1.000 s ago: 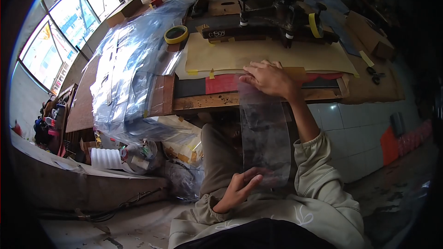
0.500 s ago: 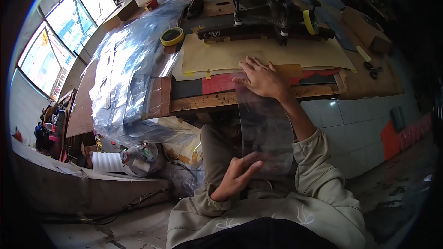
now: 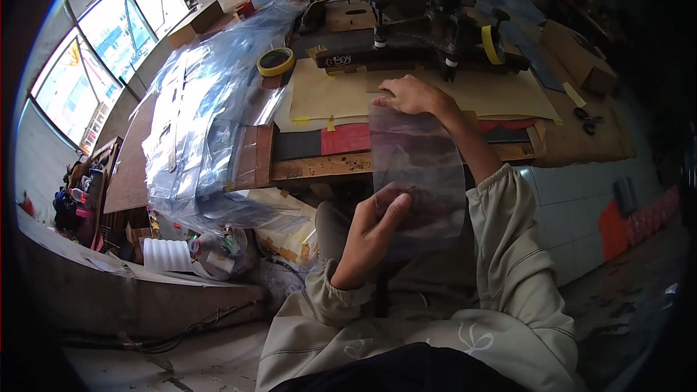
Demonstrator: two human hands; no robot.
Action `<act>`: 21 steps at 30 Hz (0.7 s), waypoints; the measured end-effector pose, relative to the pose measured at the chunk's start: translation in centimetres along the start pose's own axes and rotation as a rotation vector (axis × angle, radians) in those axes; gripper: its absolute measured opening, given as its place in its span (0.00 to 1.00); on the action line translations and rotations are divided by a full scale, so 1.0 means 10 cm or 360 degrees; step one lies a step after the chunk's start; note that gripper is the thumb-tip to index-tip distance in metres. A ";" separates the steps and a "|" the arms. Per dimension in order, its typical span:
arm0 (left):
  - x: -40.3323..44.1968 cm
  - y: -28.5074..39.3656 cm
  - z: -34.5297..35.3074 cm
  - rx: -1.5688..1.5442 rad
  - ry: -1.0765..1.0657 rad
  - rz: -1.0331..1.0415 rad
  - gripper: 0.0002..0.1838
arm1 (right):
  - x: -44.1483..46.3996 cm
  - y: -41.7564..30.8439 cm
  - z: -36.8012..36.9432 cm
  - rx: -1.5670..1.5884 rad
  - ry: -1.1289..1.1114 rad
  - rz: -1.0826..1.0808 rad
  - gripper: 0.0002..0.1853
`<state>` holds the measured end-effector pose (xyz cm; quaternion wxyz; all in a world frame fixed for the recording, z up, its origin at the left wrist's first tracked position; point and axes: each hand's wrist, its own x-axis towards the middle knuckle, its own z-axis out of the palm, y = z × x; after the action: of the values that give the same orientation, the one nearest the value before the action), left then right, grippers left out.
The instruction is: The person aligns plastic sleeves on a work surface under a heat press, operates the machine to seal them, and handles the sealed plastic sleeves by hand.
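Observation:
A clear plastic sheet [image 3: 421, 152] hangs from the bench edge down over my lap. My left hand [image 3: 372, 229] grips its lower left part, thumb on top and fingers seen through the film beneath. At the sheet's far end my right hand [image 3: 414, 96] is closed on the top edge, just above a cream board [image 3: 327, 91]. Under that board a red strip [image 3: 345, 139] and a dark strip lie along the wooden bench edge [image 3: 319, 167]. Behind my right hand stands a machine's dark press bar [image 3: 348, 59].
A pile of clear plastic sheets [image 3: 196, 116] covers the left side. One roll of yellow tape [image 3: 275, 62] lies near it; another roll [image 3: 492, 45] hangs on the machine. Scissors [image 3: 585, 120] and a cardboard box [image 3: 579, 58] are at the right.
My right hand has gone from lying flat on the board to holding the sheet's far edge, raised slightly. My left hand has moved up and forward with the sheet.

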<state>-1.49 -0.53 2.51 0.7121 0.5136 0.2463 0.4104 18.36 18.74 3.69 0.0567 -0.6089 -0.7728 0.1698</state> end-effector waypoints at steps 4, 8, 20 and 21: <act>-0.03 -0.06 0.06 -0.0116 -0.0065 -0.0071 0.15 | -0.02 0.08 0.17 -0.0069 0.0259 -0.0058 0.32; -0.20 -0.39 0.05 -0.0124 -0.0082 -0.0121 0.16 | -0.17 0.08 0.49 -0.0192 0.0694 -0.0110 0.32; -0.32 -0.56 0.03 -0.0183 -0.0093 -0.0241 0.17 | -0.32 -0.07 0.54 -0.0309 0.0837 0.0088 0.32; -0.32 -0.56 0.03 -0.0172 -0.0095 -0.0239 0.17 | -0.32 -0.08 0.54 -0.0289 0.0817 0.0093 0.33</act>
<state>-1.17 -4.13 -2.85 0.7747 0.4665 0.2403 0.3529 16.89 14.44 -0.71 0.1910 -0.6566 -0.7273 -0.0584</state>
